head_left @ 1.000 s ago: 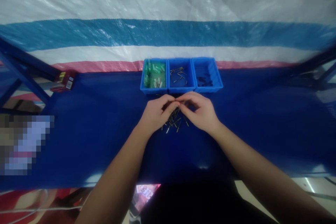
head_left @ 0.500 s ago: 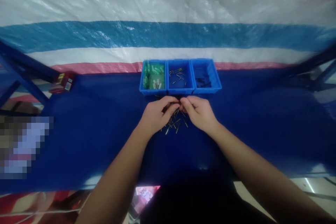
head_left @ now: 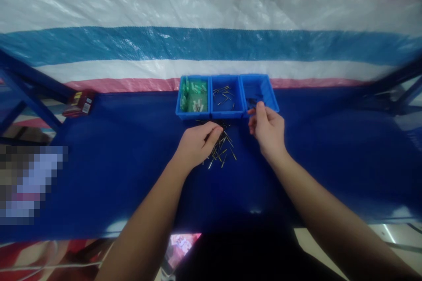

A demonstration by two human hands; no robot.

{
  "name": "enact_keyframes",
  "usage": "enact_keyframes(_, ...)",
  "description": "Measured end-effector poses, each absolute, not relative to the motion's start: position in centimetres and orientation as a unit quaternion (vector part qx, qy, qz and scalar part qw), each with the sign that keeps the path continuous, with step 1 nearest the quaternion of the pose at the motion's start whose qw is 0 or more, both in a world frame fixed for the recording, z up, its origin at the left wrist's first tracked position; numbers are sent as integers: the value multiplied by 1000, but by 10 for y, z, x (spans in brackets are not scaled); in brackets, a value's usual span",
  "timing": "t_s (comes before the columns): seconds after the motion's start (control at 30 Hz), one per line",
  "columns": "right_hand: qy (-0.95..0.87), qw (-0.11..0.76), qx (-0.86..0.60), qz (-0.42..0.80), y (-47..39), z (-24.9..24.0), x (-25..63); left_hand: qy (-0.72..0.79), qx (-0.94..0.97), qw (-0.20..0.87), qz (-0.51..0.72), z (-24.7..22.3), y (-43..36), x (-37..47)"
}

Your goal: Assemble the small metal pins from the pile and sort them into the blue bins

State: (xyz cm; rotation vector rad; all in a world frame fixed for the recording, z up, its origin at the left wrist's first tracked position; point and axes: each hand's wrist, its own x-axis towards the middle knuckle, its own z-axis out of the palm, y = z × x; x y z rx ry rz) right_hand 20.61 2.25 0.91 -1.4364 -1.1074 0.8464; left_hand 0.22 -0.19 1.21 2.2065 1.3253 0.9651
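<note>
My left hand [head_left: 197, 145] is closed in a pinch over a heap of thin metal pins [head_left: 221, 151], some with gold-coloured ends. What lies between its thumb and finger is too small to make out. My right hand [head_left: 270, 132] is at the front edge of the right blue bin [head_left: 271, 93], fingers curled and thumb drawn in. Its fingertips partly cover the small dark pieces [head_left: 253, 99] in that bin, and whatever it grips is unclear. Similar pins lie in the middle blue bin [head_left: 227, 111].
The left blue bin [head_left: 178, 106] holds green bags and small whitish pieces. A dark red box [head_left: 79, 103] sits at the table's left end. Blue frame bars slope at both sides, and a striped sheet [head_left: 211, 44] hangs behind the blue table [head_left: 132, 153].
My right hand has moved away from my left, rightward and forward to the right bin. My left hand stays pinched over the pins, almost unmoved.
</note>
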Motion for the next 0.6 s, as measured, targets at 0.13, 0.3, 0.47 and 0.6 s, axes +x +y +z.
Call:
enact_keyframes(0.13,-470,544,-594,362,24,7,208,473,788,191,345,12,-2,2)
enact_keyframes(0.3,-613,446,-583,290,16,5,201,474,787,171,356,10,-1,2)
enact_keyframes(0.47,-753,369,-510,190,14,-3,199,478,790,160,350,10,0,1)
enact_keyframes(0.6,-771,341,-509,173,17,-9,200,481,789,157,348,11,0,1)
